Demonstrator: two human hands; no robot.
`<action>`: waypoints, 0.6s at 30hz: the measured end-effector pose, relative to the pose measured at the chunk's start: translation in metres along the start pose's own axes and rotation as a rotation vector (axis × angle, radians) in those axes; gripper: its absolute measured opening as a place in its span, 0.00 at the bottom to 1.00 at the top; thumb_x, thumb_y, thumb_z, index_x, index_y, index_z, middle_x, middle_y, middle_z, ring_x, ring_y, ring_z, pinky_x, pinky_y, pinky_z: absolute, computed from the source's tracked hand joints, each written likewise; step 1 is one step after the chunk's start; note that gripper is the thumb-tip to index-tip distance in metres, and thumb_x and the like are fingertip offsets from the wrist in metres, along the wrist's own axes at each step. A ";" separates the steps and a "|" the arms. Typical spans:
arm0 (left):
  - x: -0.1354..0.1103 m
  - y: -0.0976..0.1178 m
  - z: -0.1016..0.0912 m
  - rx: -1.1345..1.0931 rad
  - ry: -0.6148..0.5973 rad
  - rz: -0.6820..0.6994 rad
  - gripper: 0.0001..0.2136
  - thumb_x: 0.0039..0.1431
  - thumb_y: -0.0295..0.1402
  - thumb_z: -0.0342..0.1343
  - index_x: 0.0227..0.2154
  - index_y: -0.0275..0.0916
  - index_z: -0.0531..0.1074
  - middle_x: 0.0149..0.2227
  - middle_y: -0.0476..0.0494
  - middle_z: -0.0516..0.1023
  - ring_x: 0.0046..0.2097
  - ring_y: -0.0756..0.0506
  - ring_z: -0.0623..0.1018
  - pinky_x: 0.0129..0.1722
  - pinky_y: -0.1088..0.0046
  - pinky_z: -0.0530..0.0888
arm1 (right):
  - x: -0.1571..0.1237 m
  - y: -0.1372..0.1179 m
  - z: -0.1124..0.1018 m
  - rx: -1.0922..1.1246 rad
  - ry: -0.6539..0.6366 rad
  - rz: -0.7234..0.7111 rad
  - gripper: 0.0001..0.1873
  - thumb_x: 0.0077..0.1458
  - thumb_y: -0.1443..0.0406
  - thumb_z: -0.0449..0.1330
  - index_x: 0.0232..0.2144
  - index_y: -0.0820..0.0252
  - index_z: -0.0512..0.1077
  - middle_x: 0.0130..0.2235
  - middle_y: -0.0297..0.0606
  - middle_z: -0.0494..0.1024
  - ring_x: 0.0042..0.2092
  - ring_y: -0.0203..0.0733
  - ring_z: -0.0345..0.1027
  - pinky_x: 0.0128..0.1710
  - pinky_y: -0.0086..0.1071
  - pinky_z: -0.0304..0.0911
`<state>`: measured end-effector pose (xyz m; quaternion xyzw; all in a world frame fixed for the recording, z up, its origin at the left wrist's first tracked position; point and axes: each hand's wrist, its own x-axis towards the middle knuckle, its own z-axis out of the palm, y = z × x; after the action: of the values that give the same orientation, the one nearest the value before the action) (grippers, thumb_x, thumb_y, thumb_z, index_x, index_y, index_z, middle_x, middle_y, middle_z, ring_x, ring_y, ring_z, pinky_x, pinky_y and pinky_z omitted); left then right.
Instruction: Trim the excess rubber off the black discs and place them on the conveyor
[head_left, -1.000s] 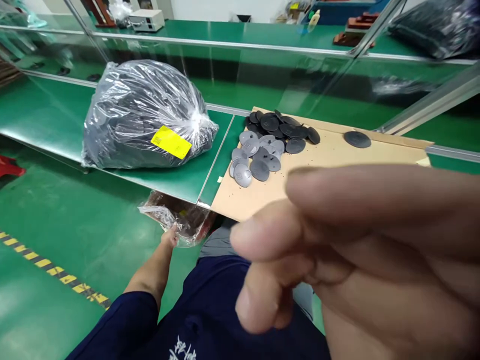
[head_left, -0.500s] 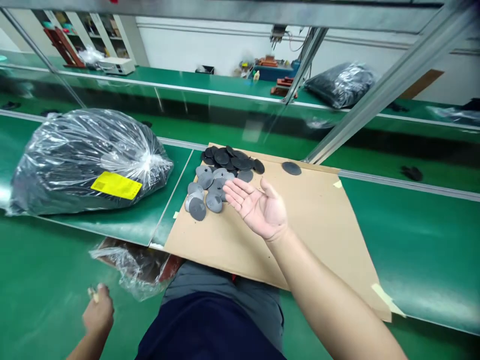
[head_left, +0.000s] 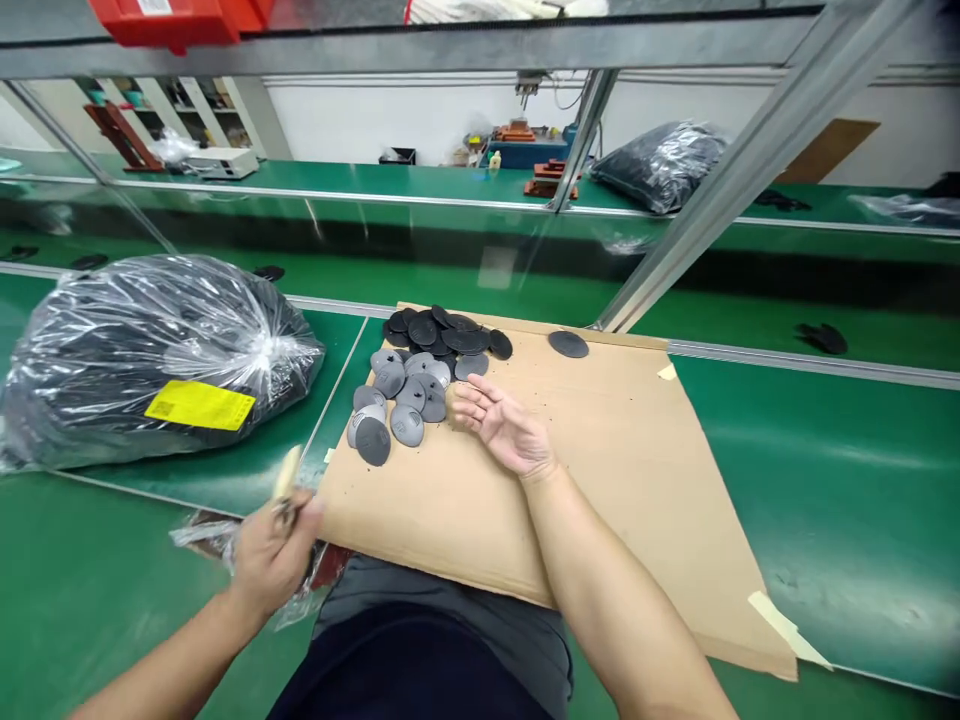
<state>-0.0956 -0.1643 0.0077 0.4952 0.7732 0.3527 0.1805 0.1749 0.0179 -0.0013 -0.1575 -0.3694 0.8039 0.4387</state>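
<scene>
A pile of grey and black round discs [head_left: 420,370] lies at the far left of a cardboard sheet [head_left: 600,470] on the green bench. My right hand [head_left: 499,425] rests palm up on the cardboard just right of the pile, fingers spread, holding nothing. My left hand [head_left: 274,545] is at the cardboard's near left corner, closed round a small pale stick-like tool [head_left: 287,472] that points upward. One black disc [head_left: 568,343] lies apart near the cardboard's far edge.
A large clear plastic bag of dark parts with a yellow label [head_left: 150,365] lies on the bench to the left. A second plastic bag [head_left: 232,540] hangs below the bench edge. Metal frame posts [head_left: 712,170] rise behind the cardboard. Another dark bag [head_left: 660,160] sits on the far bench.
My left hand has come up from below the bench with the pale tool. My right hand dropped from in front of the camera onto the cardboard beside the discs.
</scene>
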 end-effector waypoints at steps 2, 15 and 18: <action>0.010 0.039 0.018 -0.031 -0.178 0.117 0.14 0.54 0.45 0.50 0.30 0.39 0.70 0.27 0.47 0.73 0.31 0.45 0.72 0.35 0.69 0.72 | -0.007 0.004 0.007 -0.123 -0.097 -0.002 0.38 0.40 0.57 0.71 0.55 0.55 0.66 0.58 0.44 0.68 0.56 0.48 0.65 0.57 0.43 0.60; 0.021 0.114 0.107 -0.095 -0.522 0.677 0.27 0.57 0.37 0.55 0.58 0.39 0.59 0.56 0.32 0.65 0.59 0.37 0.66 0.58 0.55 0.67 | -0.006 0.008 0.009 -0.065 0.191 0.027 0.16 0.53 0.52 0.60 0.35 0.58 0.73 0.42 0.41 0.78 0.45 0.46 0.72 0.50 0.44 0.66; 0.031 0.065 0.079 0.129 -0.345 0.806 0.34 0.56 0.43 0.56 0.63 0.37 0.52 0.63 0.28 0.55 0.64 0.33 0.57 0.62 0.52 0.59 | -0.003 -0.006 -0.006 0.153 0.247 -0.027 0.16 0.52 0.50 0.60 0.29 0.58 0.72 0.34 0.38 0.77 0.44 0.47 0.72 0.47 0.45 0.68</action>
<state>-0.0180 -0.0900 0.0026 0.8191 0.4972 0.2580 0.1234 0.1839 0.0200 -0.0008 -0.2161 -0.2523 0.7983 0.5023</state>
